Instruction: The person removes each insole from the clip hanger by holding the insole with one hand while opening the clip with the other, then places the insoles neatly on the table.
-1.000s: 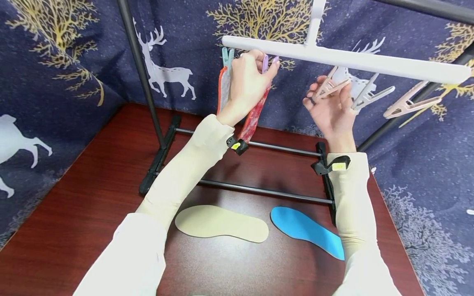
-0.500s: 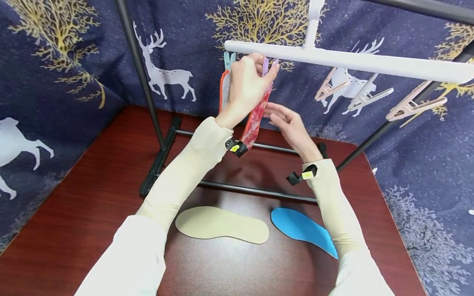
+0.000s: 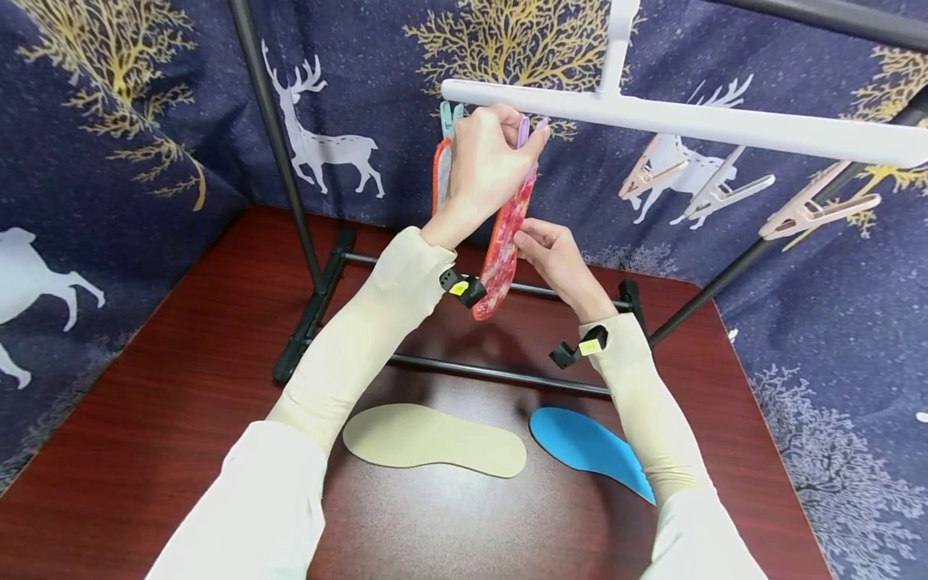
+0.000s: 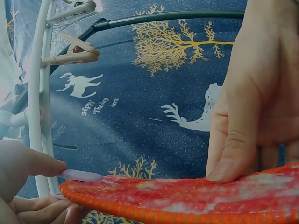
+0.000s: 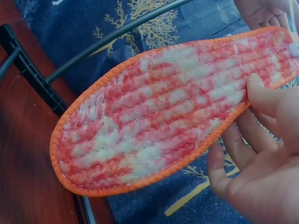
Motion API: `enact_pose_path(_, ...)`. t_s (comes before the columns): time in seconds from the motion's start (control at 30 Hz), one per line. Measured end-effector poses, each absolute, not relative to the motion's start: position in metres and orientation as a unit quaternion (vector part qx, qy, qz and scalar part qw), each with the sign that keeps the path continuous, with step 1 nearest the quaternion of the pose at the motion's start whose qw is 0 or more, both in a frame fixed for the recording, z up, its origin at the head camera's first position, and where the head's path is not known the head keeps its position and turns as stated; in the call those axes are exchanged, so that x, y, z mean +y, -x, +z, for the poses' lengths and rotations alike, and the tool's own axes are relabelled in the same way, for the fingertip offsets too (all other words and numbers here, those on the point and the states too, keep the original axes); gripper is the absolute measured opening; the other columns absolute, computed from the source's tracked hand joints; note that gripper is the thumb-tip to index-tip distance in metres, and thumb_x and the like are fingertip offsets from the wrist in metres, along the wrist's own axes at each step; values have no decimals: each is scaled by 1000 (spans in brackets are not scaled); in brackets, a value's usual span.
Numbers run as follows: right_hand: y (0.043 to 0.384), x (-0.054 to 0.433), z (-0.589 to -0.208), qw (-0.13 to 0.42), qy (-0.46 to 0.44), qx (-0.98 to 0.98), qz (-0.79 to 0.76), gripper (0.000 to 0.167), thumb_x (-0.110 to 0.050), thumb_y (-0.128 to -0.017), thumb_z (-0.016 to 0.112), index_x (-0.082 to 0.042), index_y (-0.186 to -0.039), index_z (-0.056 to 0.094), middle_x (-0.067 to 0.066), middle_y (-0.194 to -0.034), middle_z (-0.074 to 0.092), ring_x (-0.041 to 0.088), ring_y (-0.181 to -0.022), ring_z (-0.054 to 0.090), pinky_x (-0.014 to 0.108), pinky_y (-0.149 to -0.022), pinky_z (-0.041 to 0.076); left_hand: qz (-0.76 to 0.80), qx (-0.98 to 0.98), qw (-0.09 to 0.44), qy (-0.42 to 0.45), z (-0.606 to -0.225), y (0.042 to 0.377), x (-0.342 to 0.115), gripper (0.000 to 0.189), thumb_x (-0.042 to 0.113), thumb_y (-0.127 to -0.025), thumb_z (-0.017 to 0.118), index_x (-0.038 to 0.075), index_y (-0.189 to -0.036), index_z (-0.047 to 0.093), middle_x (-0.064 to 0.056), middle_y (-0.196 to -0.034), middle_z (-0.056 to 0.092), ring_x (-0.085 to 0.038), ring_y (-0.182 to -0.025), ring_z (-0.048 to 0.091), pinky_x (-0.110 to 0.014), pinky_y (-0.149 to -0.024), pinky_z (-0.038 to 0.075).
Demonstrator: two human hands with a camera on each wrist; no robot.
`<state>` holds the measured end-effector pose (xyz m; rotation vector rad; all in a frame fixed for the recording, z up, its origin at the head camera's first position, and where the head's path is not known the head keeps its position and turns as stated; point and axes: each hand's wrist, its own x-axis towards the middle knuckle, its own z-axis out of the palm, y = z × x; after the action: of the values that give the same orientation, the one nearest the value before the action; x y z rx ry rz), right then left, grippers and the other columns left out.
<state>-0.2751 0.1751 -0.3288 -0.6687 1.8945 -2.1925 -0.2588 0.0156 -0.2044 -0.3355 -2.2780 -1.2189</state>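
My left hand (image 3: 482, 165) pinches the purple clothespin (image 3: 524, 131) under the left part of the white hanger (image 3: 689, 119). From that clip hangs a red and white quilted insole (image 3: 505, 250) with orange edging, its narrow end at the clip. My right hand (image 3: 560, 256) holds the insole's edge between thumb and fingers; in the right wrist view the thumb lies on its face and the fingers are behind. Beside my left hand a teal clothespin (image 3: 447, 119) holds another orange-edged insole (image 3: 443, 177), grey on the visible side and partly hidden by the hand.
Several pale clothespins hang farther right on the hanger, among them a pink one (image 3: 819, 205). A beige insole (image 3: 435, 441) and a blue insole (image 3: 587, 445) lie on the red-brown table (image 3: 181, 322). A black rack (image 3: 500, 372) stands around the hanger.
My right hand has moved left and down from among the pale clothespins to the red insole and now grips its edge. The insole has turned to show more of its face. My left hand stays put.
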Motion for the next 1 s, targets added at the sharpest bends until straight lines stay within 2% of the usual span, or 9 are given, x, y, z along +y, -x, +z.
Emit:
enact_pose_path(0.17, 276, 177, -331, 80, 225, 636, -733, 22, -3, -96, 53, -16, -98, 72, -4, -81, 72, 8, -74, 65, 25, -77, 52, -449, -846, 260, 125, -202, 258, 15, 25, 31, -91, 64, 8, -93, 71, -3, -83, 72, -11, -73, 63, -18, -67, 43)
enact_pose_path(0.23, 276, 177, -332, 81, 228, 638, -731, 22, -3, -96, 53, -16, -98, 71, -4, -81, 72, 8, -75, 65, 25, -78, 52, -445, -846, 264, 130, -202, 257, 15, 24, 30, -92, 63, 8, -96, 72, -3, -87, 74, -11, -77, 66, -20, -72, 46)
enact_pose_path(0.5, 276, 184, -336, 88, 232, 667, -702, 26, -1, -96, 52, -18, -96, 72, -6, -79, 71, 6, -75, 64, 23, -78, 53, -424, -850, 278, 146, -203, 256, 13, 23, 29, -93, 62, 9, -97, 73, -3, -89, 75, -11, -83, 68, -21, -77, 47)
enact_pose_path(0.7, 273, 196, -334, 110, 263, 715, -638, 13, -11, -97, 56, -15, -96, 69, -6, -83, 69, 6, -81, 64, 25, -84, 52, -423, -851, 277, 143, -202, 255, 13, 23, 29, -93, 62, 9, -96, 73, -3, -88, 75, -11, -82, 68, -21, -77, 47)
enact_pose_path(1.0, 264, 216, -331, 130, 261, 747, -597, 13, -14, -99, 52, -9, -96, 63, -2, -82, 64, 9, -69, 59, 25, -67, 52, -426, -846, 286, 144, -204, 256, 12, 22, 29, -92, 63, 10, -95, 73, -1, -87, 75, -10, -79, 68, -21, -75, 48)
